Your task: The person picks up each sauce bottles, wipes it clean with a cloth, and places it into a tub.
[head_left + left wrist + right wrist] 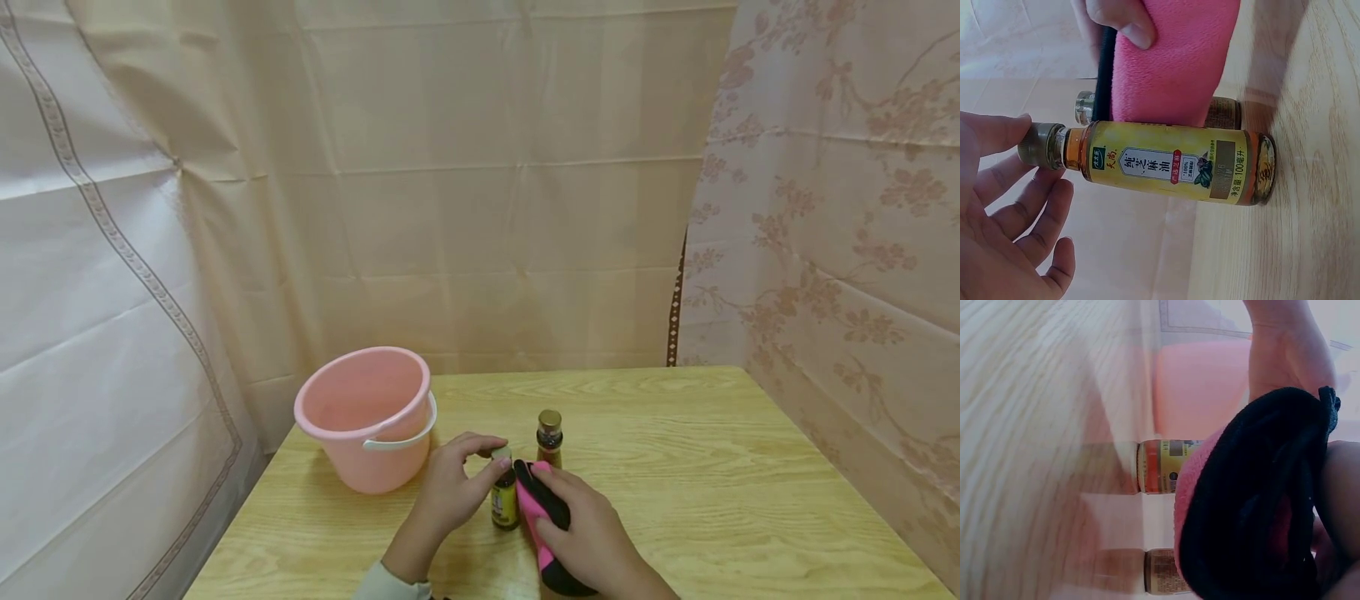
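A small sesame oil bottle (1166, 164) with a yellow label stands upright on the table. My left hand (454, 482) pinches its cap (1041, 145) between thumb and fingers. In my right hand (592, 525) is a soft, fuzzy pink piece with black trim (1169, 62), gripped with the thumb on one side. The pink face lies right against the bottle's side in the left wrist view. Its black underside (1254, 506), with a hollow and a strap, faces the right wrist camera. Behind it stands a second bottle with a gold cap (550, 421), its lower part hidden.
A pink bucket (378, 462) with a white handle stands at the left of the wooden table (712, 483), close to my left hand. Curtains (510, 192) hang behind the table and on both sides.
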Demonstrator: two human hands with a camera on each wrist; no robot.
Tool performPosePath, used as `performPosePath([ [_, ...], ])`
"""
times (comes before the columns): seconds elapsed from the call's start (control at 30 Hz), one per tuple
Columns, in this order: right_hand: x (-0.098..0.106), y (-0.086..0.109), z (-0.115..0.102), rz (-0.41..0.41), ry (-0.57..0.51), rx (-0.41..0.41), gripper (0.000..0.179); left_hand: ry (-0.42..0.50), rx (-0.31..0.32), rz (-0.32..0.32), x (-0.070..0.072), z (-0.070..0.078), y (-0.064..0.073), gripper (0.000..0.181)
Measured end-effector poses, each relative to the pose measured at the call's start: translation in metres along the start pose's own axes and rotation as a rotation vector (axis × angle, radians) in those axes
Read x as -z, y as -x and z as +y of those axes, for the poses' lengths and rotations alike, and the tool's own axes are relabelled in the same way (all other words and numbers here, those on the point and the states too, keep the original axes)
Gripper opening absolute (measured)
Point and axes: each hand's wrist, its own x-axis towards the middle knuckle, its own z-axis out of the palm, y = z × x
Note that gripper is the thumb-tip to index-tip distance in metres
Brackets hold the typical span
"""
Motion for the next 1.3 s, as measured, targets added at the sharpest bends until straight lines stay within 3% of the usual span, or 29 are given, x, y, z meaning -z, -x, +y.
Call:
performPosePath([
  [0.47, -0.001, -0.001, -0.001, 0.06, -0.073, 0.025, 0.065, 0.022, 0.004, -0.008, -0.001, -0.002, -0.001, 0.019],
  [1.3, -0.009, 0.001, 0.012, -0.039, -0.048, -0.014, 0.065, 0.034, 0.027, -0.019, 0.001, 0.004, -0.002, 0.022],
])
